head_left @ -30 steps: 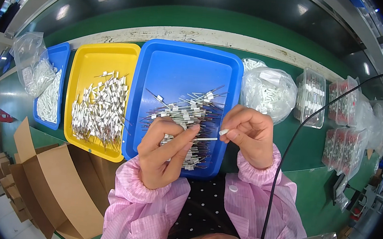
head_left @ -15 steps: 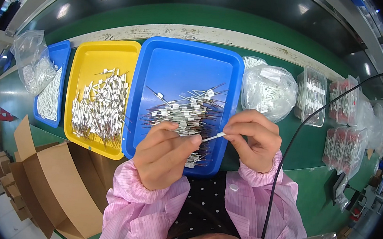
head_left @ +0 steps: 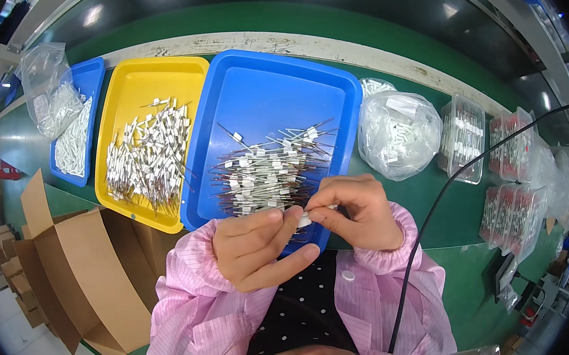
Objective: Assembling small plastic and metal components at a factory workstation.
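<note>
Both my hands meet over the near right part of the large blue tray (head_left: 275, 69). My right hand (head_left: 357, 216) pinches a small white-sleeved wire part (head_left: 304, 220) between thumb and fingers; the fingers partly hide it. My left hand (head_left: 249, 246) comes in from the other side, its index fingertip at the part's left end and its thumb stretched apart below. Whether the left fingers also grip the part's hidden end is unclear. Beneath and beyond the hands lies a heap of similar white-sleeved wire parts (head_left: 268, 172) with thin dark leads.
Left of the blue tray, a yellow tray (head_left: 125, 77) carries more such parts. Farther left are a small blue tray (head_left: 87, 73) of white tubes and a plastic bag (head_left: 47, 94). A bulging bag (head_left: 399, 137) and clear boxes (head_left: 465, 137) stand right. A black cable (head_left: 433, 214) crosses the right side; an open carton (head_left: 94, 268) sits lower left.
My right hand has moved left and slightly down with the part, closing the gap between the hands. My left thumb has spread away from the index finger.
</note>
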`<state>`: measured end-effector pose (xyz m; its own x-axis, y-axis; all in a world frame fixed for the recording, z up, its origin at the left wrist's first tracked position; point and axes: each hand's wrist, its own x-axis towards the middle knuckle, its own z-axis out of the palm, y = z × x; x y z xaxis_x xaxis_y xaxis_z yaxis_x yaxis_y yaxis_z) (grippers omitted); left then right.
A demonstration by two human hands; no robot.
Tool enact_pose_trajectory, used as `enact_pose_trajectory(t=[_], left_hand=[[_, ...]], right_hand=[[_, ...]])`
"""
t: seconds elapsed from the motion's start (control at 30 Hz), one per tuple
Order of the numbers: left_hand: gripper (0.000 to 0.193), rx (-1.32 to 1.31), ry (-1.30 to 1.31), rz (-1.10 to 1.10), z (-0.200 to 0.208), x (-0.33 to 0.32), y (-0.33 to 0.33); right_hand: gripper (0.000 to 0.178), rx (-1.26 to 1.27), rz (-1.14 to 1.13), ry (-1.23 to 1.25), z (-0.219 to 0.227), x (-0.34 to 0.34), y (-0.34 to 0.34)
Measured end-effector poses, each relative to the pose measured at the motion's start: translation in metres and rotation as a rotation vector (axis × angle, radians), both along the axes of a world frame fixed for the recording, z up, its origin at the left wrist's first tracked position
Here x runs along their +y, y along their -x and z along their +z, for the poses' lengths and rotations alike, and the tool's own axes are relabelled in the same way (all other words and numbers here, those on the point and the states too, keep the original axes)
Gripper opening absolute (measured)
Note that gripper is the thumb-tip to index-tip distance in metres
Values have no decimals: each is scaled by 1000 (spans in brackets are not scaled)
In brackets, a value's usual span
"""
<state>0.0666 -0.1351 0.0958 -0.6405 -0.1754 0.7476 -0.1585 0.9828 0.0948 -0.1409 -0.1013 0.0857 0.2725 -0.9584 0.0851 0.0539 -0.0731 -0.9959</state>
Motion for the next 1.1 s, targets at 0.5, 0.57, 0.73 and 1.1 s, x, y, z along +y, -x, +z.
enact_pose_trajectory(t=[0.5,0.57,0.73,1.1], left_hand=[[12,26,-68,1376,-35,-31,-78],[8,36,-217,1291,-48,-48,-83],[16,-289,-475,1320,-66,-101,-77],[18,675,-1174,587,-50,-87,-74]], right_hand=[[10,573,-658,235,-11,-6,12],[9,604,-631,251,-12,-7,11],[7,638,-554,291,-11,-6,5],[8,464,-443,257,-11,-9,-8]])
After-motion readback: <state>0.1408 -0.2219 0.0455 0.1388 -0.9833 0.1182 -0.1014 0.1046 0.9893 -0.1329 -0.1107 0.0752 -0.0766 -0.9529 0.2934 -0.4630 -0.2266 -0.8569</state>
